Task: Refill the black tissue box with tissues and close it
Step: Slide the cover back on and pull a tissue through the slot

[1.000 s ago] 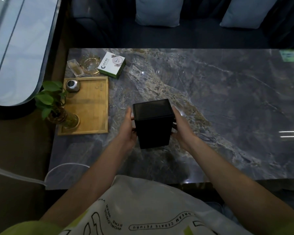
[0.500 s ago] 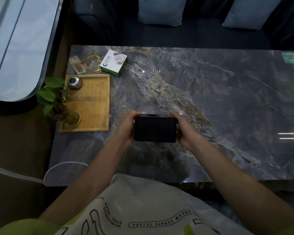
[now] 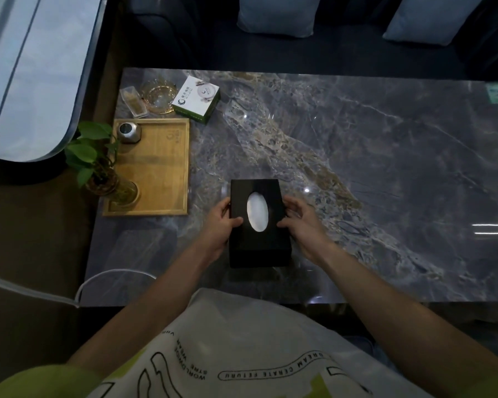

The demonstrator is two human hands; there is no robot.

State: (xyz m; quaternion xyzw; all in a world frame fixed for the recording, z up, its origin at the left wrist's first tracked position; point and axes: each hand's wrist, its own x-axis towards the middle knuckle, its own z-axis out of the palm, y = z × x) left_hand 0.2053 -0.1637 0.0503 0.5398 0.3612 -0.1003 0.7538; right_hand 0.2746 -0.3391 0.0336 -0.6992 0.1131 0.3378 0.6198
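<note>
The black tissue box [image 3: 258, 245] rests flat on the marble table [image 3: 357, 173] near its front edge, long side running away from me. Its top faces up, and white tissue [image 3: 258, 211] shows through the oval opening. My left hand [image 3: 220, 224] grips the box's left side with the thumb on the top face. My right hand [image 3: 301, 222] touches the right side, thumb at the top edge and fingers loosely curled.
A wooden tray [image 3: 156, 168] lies left of the box, carrying a plant in a glass vase [image 3: 110, 179] and a small metal pot [image 3: 128, 133]. Behind it stand a glass ashtray [image 3: 157, 96], a clear holder [image 3: 133, 101] and a white-green carton [image 3: 196, 98]. A sofa with cushions [image 3: 279, 15] lines the far edge.
The box was held upright on end, then tipped over; now it lies flat with the oval opening facing up. Both hands stayed on its sides throughout.
</note>
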